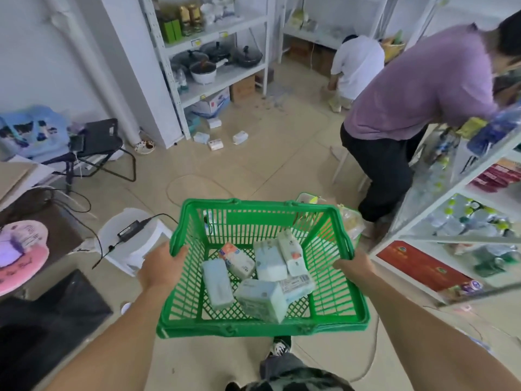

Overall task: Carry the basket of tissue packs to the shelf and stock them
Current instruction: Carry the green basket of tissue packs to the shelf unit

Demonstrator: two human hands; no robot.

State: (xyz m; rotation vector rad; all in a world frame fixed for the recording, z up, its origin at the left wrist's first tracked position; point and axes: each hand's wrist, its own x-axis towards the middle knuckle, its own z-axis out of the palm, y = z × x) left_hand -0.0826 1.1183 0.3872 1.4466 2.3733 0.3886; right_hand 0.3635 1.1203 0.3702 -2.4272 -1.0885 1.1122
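Note:
I carry a green plastic basket (pixel 197 311) in front of me, above the tiled floor. My left hand (pixel 162 265) grips its left rim and my right hand (pixel 355 263) grips its right rim. Several tissue packs (pixel 269 261) in pale blue and white wrappers lie loose on the basket's bottom. A white shelf unit (pixel 217 52) stands ahead at the back left, holding pans and bottles. More tissue packs (pixel 215 144) lie on the floor at its foot.
A person in a purple shirt (pixel 417 88) bends over a white shelf (pixel 451 210) at the right. Another person in white (pixel 355 66) crouches at the back. A white stool (pixel 132 238) with a power adapter, a folding chair (pixel 101 142) and cables stand at the left.

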